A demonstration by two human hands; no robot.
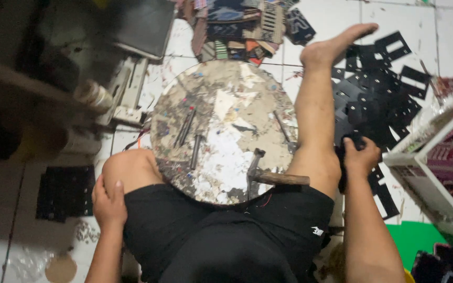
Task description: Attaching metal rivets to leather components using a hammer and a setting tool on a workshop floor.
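I sit on a tiled floor with a round, scarred work board [221, 120] between my legs. My left hand [109, 202] rests on my bent left knee, fingers closed over it, holding nothing else. Beside my right knee, my right hand [360, 157] grips a black cut-out piece [353, 140] at the edge of a pile of black cut-out pieces [378, 94]. A hammer [268, 175] with a wooden handle lies on the board's near edge. Several thin metal punches [187, 128] lie on the board.
A stack of patterned fabric pieces [247, 23] lies beyond the board. A white shelf frame [425, 173] with woven items stands at the right. A dark mat [65, 191] lies at the left, a machine [127, 89] behind it. A green sheet [418, 238] lies at the lower right.
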